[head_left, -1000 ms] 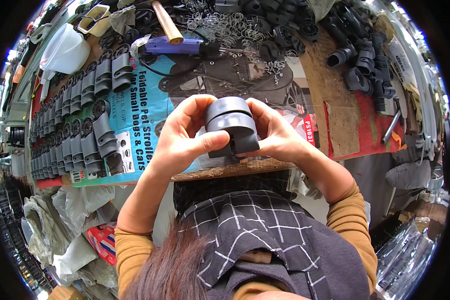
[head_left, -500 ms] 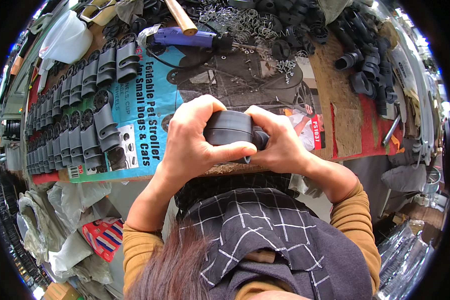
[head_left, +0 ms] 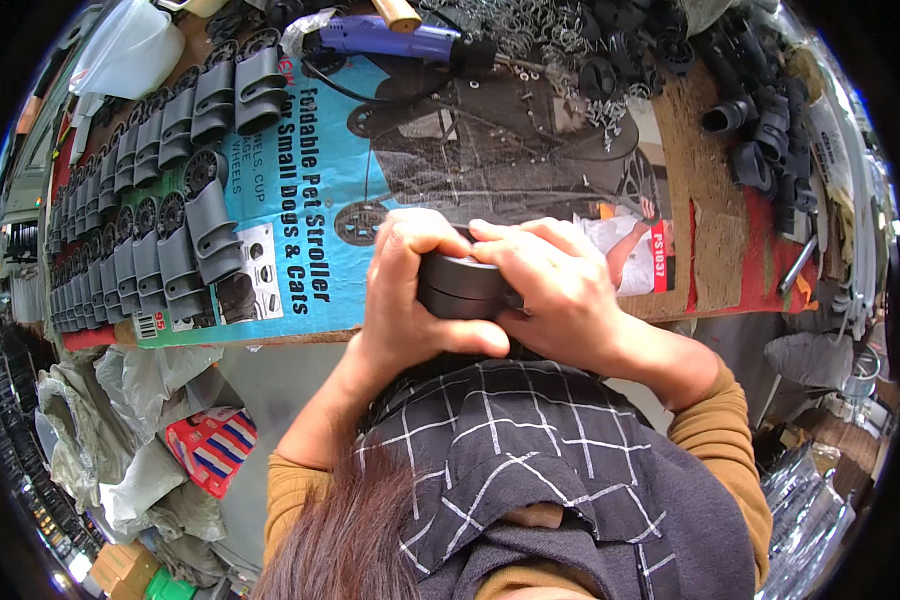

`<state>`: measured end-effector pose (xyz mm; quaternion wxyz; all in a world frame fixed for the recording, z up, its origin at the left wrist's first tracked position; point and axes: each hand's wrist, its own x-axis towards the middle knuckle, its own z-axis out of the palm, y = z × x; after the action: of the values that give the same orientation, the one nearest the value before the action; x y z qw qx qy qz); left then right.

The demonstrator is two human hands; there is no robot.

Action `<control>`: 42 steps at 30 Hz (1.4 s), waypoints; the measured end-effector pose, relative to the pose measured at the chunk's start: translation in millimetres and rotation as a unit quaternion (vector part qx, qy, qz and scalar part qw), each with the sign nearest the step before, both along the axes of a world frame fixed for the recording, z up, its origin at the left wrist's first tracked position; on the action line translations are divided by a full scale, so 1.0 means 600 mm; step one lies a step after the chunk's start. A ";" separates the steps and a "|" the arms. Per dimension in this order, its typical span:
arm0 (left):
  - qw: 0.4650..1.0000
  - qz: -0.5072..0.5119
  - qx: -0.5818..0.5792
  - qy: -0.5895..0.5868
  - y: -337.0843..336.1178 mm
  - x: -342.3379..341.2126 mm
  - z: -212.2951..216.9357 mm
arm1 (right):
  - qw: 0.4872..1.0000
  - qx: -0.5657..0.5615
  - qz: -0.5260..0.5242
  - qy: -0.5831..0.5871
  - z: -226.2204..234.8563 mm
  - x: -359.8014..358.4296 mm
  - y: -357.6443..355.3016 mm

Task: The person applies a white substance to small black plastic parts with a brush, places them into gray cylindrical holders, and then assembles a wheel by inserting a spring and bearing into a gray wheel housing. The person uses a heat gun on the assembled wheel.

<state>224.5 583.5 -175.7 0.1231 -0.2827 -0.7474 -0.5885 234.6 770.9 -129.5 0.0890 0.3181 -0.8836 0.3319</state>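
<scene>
Just in front of my body, at the near edge of the table, both hands are closed around a dark grey caster wheel (head_left: 462,287). My left hand (head_left: 402,285) wraps its left side, with the thumb stretched along the near side. Bent over the top and right side are the fingers of my right hand (head_left: 558,285). The wheel's smooth curved tread faces me, with a groove running round it. My fingers hide its far side and most of its right end.
Rows of similar grey wheel housings (head_left: 210,220) stand at the left on a blue printed sheet (head_left: 290,190). Farther back lie a purple power screwdriver (head_left: 385,38), a wooden handle (head_left: 398,14), loose springs (head_left: 530,35) and small screws (head_left: 610,115). Black plastic fittings (head_left: 755,150) are heaped at the right.
Both hands and the wheel have come slightly nearer to me, and the wheel has tilted. My right hand has shifted up over its top. The view has moved a little.
</scene>
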 end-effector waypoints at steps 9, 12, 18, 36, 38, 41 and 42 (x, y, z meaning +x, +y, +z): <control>0.951 -0.182 0.011 -0.249 0.125 0.066 0.011 | 0.894 -0.028 -0.083 -0.439 0.052 0.095 0.139; 0.943 -0.245 0.029 -0.224 0.172 0.077 -0.010 | 0.906 -0.052 -0.141 -0.396 0.032 0.156 0.170; 0.922 -0.331 0.034 -0.198 0.228 0.103 -0.030 | 0.900 -0.118 -0.240 -0.346 0.000 0.255 0.190; 0.622 -0.490 0.112 -0.600 0.392 0.152 -0.111 | 0.525 -0.552 -0.207 -0.614 -0.170 0.407 0.317; 0.570 -0.524 0.098 -0.625 0.408 0.158 -0.112 | 0.445 -0.607 -0.238 -0.614 -0.201 0.425 0.307; 0.553 -0.492 0.136 -0.658 0.426 0.171 -0.112 | 0.411 -0.680 -0.199 -0.574 -0.232 0.445 0.290; 0.552 -0.499 0.137 -0.654 0.431 0.171 -0.113 | 0.426 -0.681 -0.208 -0.558 -0.240 0.449 0.285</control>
<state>327.3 842.2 -243.3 -0.6752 -0.1274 -0.2714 -0.6740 503.8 941.7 -273.6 -0.1699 -0.2943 -0.2666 0.9019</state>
